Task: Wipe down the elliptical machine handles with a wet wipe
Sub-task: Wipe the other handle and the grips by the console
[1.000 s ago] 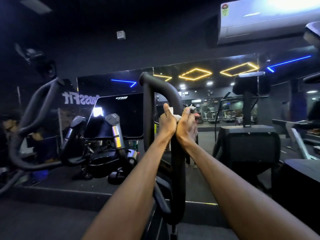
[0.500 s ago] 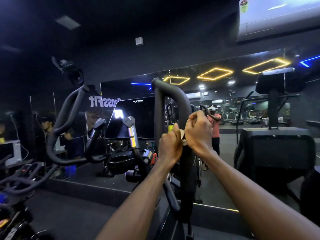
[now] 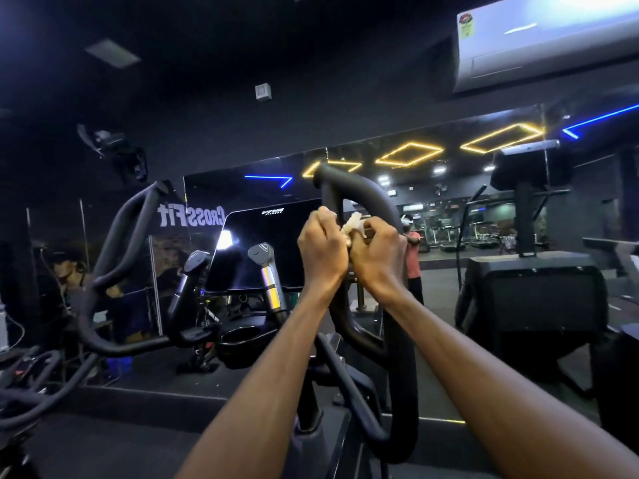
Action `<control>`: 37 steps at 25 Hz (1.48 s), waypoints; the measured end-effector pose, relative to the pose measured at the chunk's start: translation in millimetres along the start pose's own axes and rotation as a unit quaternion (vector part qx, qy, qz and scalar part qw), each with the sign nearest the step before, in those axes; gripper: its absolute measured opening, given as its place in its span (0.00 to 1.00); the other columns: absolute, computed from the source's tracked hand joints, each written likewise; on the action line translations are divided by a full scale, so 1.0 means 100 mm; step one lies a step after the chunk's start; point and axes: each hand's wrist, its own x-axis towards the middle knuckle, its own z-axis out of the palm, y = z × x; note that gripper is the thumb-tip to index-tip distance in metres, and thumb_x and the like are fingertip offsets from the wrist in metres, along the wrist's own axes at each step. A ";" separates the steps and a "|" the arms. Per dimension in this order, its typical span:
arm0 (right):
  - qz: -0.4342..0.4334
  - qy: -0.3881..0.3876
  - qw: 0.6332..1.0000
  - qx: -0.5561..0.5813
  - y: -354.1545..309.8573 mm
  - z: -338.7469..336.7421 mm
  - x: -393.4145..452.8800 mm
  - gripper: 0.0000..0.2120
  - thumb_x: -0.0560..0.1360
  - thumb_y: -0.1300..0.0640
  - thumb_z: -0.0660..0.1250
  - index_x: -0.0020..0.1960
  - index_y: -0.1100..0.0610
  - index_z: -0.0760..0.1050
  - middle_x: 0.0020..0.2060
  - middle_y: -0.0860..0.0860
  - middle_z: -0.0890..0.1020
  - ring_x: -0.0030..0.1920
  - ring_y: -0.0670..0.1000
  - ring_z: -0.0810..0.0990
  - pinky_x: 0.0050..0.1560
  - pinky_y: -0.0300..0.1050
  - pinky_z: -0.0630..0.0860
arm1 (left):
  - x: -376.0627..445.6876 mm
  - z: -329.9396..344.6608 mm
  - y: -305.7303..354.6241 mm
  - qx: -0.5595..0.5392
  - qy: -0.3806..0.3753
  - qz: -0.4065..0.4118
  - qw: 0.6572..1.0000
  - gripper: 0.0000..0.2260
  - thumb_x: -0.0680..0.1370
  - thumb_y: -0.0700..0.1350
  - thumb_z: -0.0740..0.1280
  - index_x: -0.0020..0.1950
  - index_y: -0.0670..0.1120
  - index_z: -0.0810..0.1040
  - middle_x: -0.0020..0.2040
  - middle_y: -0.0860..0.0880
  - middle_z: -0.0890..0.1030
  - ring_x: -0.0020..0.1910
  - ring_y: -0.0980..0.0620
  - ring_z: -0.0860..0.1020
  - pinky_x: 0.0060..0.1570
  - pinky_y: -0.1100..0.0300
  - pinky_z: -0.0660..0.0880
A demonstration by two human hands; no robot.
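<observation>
Pinching wet wipe (image 3: 352,225) between both hands' fingers (image 3: 371,227), beside handle (image 3: 366,195)

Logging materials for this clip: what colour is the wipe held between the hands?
Whitish cream, a crumpled wipe pinched between both hands; the head view shows it.

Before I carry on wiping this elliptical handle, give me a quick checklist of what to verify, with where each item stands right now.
1. Wet wipe in hand: ok, bunched between the left hand and right hand.
2. Wipe spread flat for good contact: not ok, it looks crumpled.
3. Wipe touching the right looped handle: cannot tell, the hands hide the contact.
4. Wipe wet enough: cannot tell from the picture.
5. Left looped handle wiped: cannot tell; neither hand is on it.
6. Short grips by the console screen free to reach: ok, nothing covers them.
</observation>
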 end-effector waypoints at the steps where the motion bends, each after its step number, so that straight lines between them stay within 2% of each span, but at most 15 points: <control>1: 0.027 0.021 0.999 0.004 -0.07 0.08 0.06 0.08 0.78 0.58 0.65 0.43 0.59 0.79 0.34 0.50 0.81 0.34 0.50 0.78 0.34 0.44 0.70 | 0.09 -0.01 -0.02 -0.006 0.044 0.010 0.999 0.16 0.83 0.48 0.54 0.47 0.44 0.78 0.44 0.46 0.82 0.45 0.49 0.78 0.46 0.58 0.71; 4: 0.151 0.083 0.984 0.041 -0.27 0.36 0.30 0.13 0.79 0.53 0.64 0.46 0.61 0.81 0.38 0.53 0.83 0.39 0.52 0.78 0.37 0.40 0.66 | 0.31 -0.04 -0.08 -0.006 0.048 -0.024 0.999 0.10 0.82 0.45 0.56 0.50 0.43 0.76 0.52 0.44 0.80 0.52 0.47 0.76 0.49 0.59 0.66; 6: 0.243 0.091 0.959 0.119 -0.32 0.57 0.45 0.15 0.78 0.51 0.64 0.47 0.62 0.83 0.40 0.55 0.85 0.43 0.55 0.82 0.41 0.45 0.74 | 0.38 -0.06 -0.14 -0.056 0.006 -0.071 0.996 0.07 0.82 0.46 0.57 0.51 0.46 0.73 0.50 0.47 0.79 0.47 0.51 0.76 0.42 0.64 0.66; 8: 0.277 0.103 0.942 0.158 -0.40 0.73 0.49 0.16 0.79 0.50 0.64 0.47 0.61 0.84 0.43 0.57 0.86 0.47 0.57 0.84 0.47 0.50 0.80 | 0.48 -0.06 -0.25 -0.127 -0.042 -0.120 0.984 0.09 0.81 0.49 0.57 0.52 0.45 0.72 0.45 0.51 0.78 0.41 0.56 0.74 0.39 0.64 0.68; 11: 0.234 0.073 0.968 0.058 -0.33 0.71 0.40 0.18 0.80 0.48 0.59 0.49 0.60 0.82 0.46 0.58 0.85 0.49 0.59 0.83 0.48 0.52 0.78 | 0.51 -0.02 -0.40 -0.190 -0.091 -0.120 0.970 0.18 0.76 0.55 0.57 0.49 0.40 0.72 0.38 0.52 0.73 0.36 0.54 0.71 0.39 0.55 0.69; 13: 0.201 0.032 0.979 -0.025 -0.21 0.60 0.35 0.16 0.81 0.51 0.59 0.49 0.59 0.82 0.46 0.57 0.84 0.47 0.57 0.81 0.42 0.47 0.72 | 0.46 0.01 -0.43 -0.205 -0.125 -0.128 0.962 0.13 0.78 0.54 0.57 0.53 0.45 0.70 0.42 0.51 0.73 0.40 0.54 0.72 0.42 0.55 0.71; 15: 0.187 0.022 0.982 -0.028 -0.19 0.55 0.38 0.16 0.81 0.52 0.60 0.47 0.60 0.82 0.42 0.55 0.84 0.44 0.53 0.80 0.40 0.44 0.68 | 0.40 0.05 -0.45 -0.231 -0.162 -0.146 0.948 0.10 0.83 0.49 0.56 0.62 0.48 0.64 0.49 0.48 0.74 0.43 0.54 0.75 0.39 0.60 0.75; 18: 0.184 0.047 0.981 0.035 -0.26 0.67 0.44 0.16 0.81 0.54 0.60 0.43 0.60 0.82 0.37 0.53 0.81 0.40 0.51 0.79 0.39 0.45 0.72 | 0.33 0.08 -0.44 -0.294 -0.152 -0.170 0.928 0.09 0.84 0.45 0.56 0.64 0.48 0.63 0.49 0.45 0.76 0.40 0.53 0.78 0.31 0.65 0.76; 20: 0.146 0.043 0.988 -0.028 -0.19 0.64 0.39 0.15 0.81 0.55 0.61 0.44 0.61 0.82 0.38 0.55 0.82 0.41 0.54 0.80 0.40 0.46 0.71 | 0.32 0.10 -0.50 -0.291 -0.141 -0.163 0.932 0.06 0.84 0.47 0.55 0.59 0.48 0.66 0.48 0.45 0.77 0.42 0.51 0.78 0.37 0.59 0.78; 23: 0.027 -0.038 0.979 -0.197 -0.05 0.36 0.32 0.09 0.74 0.60 0.63 0.39 0.61 0.80 0.35 0.56 0.82 0.38 0.57 0.81 0.36 0.48 0.73 | 0.32 0.16 -0.60 -0.239 -0.120 -0.128 0.955 0.09 0.83 0.52 0.54 0.54 0.49 0.69 0.45 0.46 0.77 0.43 0.48 0.77 0.47 0.44 0.77; 26: -0.184 -0.090 0.919 -0.336 -0.07 0.13 0.39 0.05 0.72 0.65 0.65 0.39 0.60 0.79 0.37 0.55 0.80 0.38 0.56 0.80 0.36 0.52 0.79 | 0.30 0.18 -0.59 -0.191 -0.114 -0.114 0.968 0.13 0.84 0.54 0.51 0.55 0.47 0.70 0.45 0.45 0.77 0.43 0.46 0.77 0.44 0.47 0.76; 28: -0.320 -0.073 0.843 -0.426 -0.13 0.10 0.50 0.02 0.73 0.68 0.68 0.44 0.64 0.79 0.43 0.58 0.77 0.42 0.57 0.79 0.38 0.49 0.78 | 0.27 0.16 -0.58 -0.174 -0.111 -0.102 0.973 0.14 0.84 0.54 0.50 0.56 0.47 0.70 0.45 0.43 0.78 0.43 0.45 0.77 0.43 0.48 0.75; 31: -0.455 -0.082 0.727 -0.507 -0.16 0.05 0.74 0.04 0.72 0.69 0.67 0.42 0.65 0.80 0.46 0.60 0.77 0.45 0.58 0.80 0.39 0.46 0.78 | 0.25 0.17 -0.57 -0.161 -0.095 -0.082 0.979 0.15 0.85 0.52 0.49 0.54 0.46 0.71 0.42 0.45 0.75 0.38 0.51 0.74 0.36 0.59 0.70; 34: -0.483 -0.128 0.632 -0.592 -0.12 0.01 0.80 0.14 0.74 0.65 0.56 0.41 0.63 0.81 0.44 0.60 0.78 0.44 0.60 0.79 0.49 0.54 0.80 | 0.25 0.19 -0.54 -0.150 -0.068 -0.066 0.984 0.15 0.85 0.51 0.50 0.52 0.45 0.71 0.41 0.46 0.75 0.37 0.52 0.73 0.33 0.61 0.65; 37: -0.382 -0.190 0.628 -0.650 -0.23 0.06 0.69 0.13 0.77 0.64 0.57 0.45 0.63 0.80 0.50 0.61 0.76 0.49 0.62 0.76 0.56 0.56 0.76 | 0.23 0.22 -0.55 -0.121 -0.049 -0.056 0.990 0.14 0.85 0.51 0.49 0.50 0.46 0.70 0.44 0.44 0.76 0.41 0.48 0.75 0.34 0.59 0.64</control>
